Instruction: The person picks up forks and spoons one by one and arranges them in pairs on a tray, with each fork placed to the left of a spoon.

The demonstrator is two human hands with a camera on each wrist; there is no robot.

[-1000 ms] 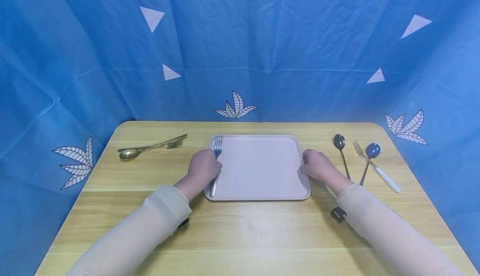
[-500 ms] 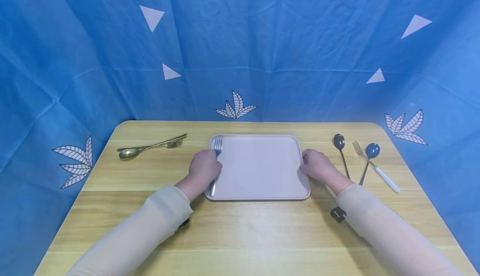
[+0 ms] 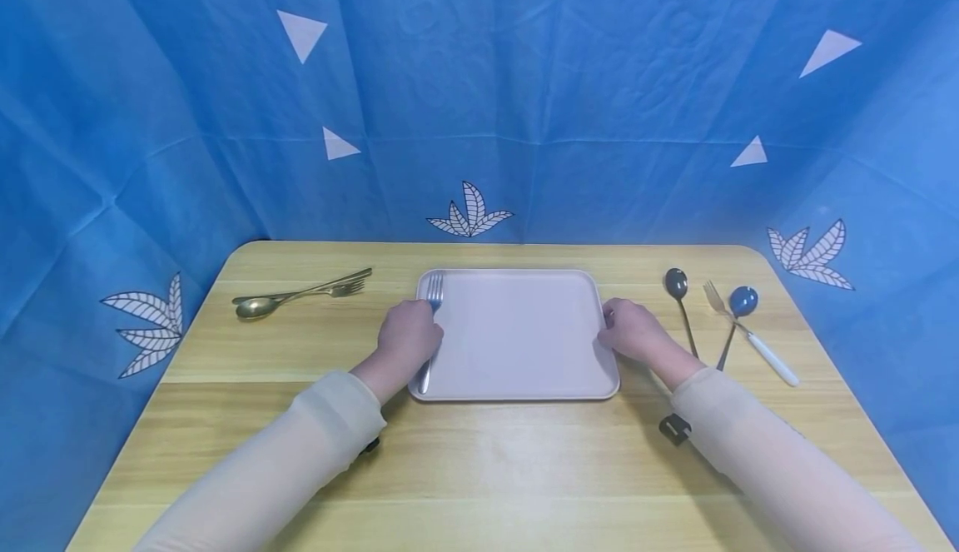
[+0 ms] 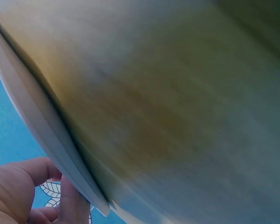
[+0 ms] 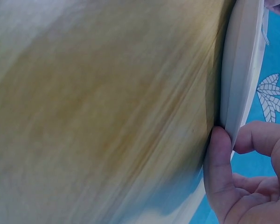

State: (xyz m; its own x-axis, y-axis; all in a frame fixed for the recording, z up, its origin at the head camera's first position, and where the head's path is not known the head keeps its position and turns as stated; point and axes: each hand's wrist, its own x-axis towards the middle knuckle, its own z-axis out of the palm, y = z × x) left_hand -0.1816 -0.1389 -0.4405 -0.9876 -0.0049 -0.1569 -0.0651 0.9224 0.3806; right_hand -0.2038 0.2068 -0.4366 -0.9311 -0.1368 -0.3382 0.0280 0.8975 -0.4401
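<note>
A pale rectangular tray [image 3: 524, 335] lies flat on the wooden table. At its left edge my left hand [image 3: 408, 337] grips the rim; the left wrist view shows the thumb and fingers [image 4: 74, 198] at the tray's side. My right hand [image 3: 637, 335] pinches the opposite rim, its fingers [image 5: 220, 154] around the edge in the right wrist view. A silver fork [image 3: 435, 287] lies along the tray's left side, tines away from me. The left hand covers the fork's middle, and whether it touches the fork cannot be told.
Left of the tray, a gold-toned spoon [image 3: 257, 308] crosses a fork [image 3: 347, 288]. To the right are a dark spoon [image 3: 676, 284], another spoon [image 3: 743, 301] and a white-handled fork [image 3: 773, 359] crossing it. A blue curtain [image 3: 539, 102] hangs behind the table [image 3: 494, 469].
</note>
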